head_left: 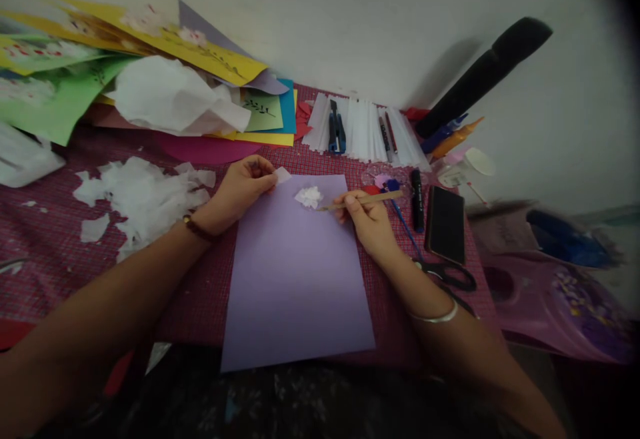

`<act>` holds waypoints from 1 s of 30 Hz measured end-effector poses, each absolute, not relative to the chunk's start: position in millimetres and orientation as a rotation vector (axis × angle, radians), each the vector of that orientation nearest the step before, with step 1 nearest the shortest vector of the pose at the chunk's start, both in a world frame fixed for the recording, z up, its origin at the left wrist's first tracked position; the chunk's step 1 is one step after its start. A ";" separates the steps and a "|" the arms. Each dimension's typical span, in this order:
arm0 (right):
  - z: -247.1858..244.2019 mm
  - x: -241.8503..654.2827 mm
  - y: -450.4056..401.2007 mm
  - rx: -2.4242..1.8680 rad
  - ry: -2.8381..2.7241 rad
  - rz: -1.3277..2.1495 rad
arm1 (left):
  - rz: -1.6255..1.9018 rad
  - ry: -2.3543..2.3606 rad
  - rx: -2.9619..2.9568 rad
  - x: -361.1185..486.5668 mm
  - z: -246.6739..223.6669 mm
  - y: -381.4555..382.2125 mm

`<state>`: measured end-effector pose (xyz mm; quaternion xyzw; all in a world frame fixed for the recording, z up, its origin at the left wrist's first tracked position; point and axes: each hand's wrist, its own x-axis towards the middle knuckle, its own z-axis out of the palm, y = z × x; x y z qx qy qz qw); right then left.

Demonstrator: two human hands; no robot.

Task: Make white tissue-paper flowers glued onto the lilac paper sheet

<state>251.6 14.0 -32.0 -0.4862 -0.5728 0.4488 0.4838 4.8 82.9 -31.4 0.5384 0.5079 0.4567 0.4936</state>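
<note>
A purple sheet of paper (303, 279) lies in front of me, its near edge reaching past the table's edge. Near its far end sits a small clump of crumpled white tissue (309, 197). My left hand (246, 184) pinches a small white piece of tissue paper (283, 175) at the sheet's far left corner. Between the fingers of my right hand (367, 221) is a thin, flat wooden stick (373, 198). The stick's tip points left, just beside the white clump. Both hands are closed.
Torn white tissue pieces (145, 196) lie to the left. Painted cards (190, 42) and a crumpled white sheet (170, 96) are behind. A stapler (337, 129) rests on white strips at the back. To the right are a black marker (417, 200), a phone (446, 224) and scissors (447, 274).
</note>
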 end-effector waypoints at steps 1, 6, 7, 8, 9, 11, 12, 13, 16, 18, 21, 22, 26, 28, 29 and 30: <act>-32.9 250.4 14.8 -1.180 -1.398 1.109 | 1.090 1.234 1.339 5.5 -33.7 82.7; -36.9 247.6 20.1 -1.160 -1.367 1.090 | 1.023 1.233 1.473 3.4 -35.5 82.6; -37.4 247.5 21.1 -1.165 -1.359 1.081 | 1.001 1.230 1.503 2.7 -33.5 81.8; -37.7 247.3 22.0 -1.170 -1.353 1.075 | 0.981 1.225 1.534 2.6 -30.6 80.3; -38.0 247.2 22.8 -1.174 -1.347 1.071 | 0.967 1.219 1.567 3.2 -26.7 78.0; -38.3 246.8 24.0 -1.174 -1.344 1.070 | 0.948 1.187 1.640 7.2 -17.1 70.9; -38.4 246.6 24.5 -1.173 -1.344 1.069 | 0.938 1.157 1.676 10.7 -12.2 66.5; -38.6 246.4 24.9 -1.168 -1.344 1.069 | 0.917 1.119 1.705 15.0 -8.0 61.8; -39.2 246.3 25.8 -1.158 -1.345 1.076 | 0.804 1.014 1.736 30.6 -4.3 49.7; -40.1 247.0 26.0 -1.156 -1.348 1.084 | 0.759 1.005 1.758 40.1 -10.5 46.3; -41.7 249.1 25.0 -1.156 -1.309 1.063 | 0.803 1.062 1.819 48.5 -26.2 49.2; -42.0 249.9 24.2 -1.155 -1.277 1.044 | 0.824 1.081 1.842 49.6 -31.0 51.3; -40.6 251.4 19.3 -1.126 -1.184 1.004 | 0.858 1.126 1.940 49.3 -39.1 57.6; -38.5 250.3 16.8 -1.100 -1.222 1.025 | 0.856 1.135 1.958 49.2 -38.2 57.9; -37.5 249.4 15.8 -1.091 -1.257 1.036 | 0.853 1.136 1.967 49.5 -37.6 57.7; -36.6 248.3 15.0 -1.086 -1.296 1.042 | 0.850 1.136 1.979 49.9 -37.1 57.5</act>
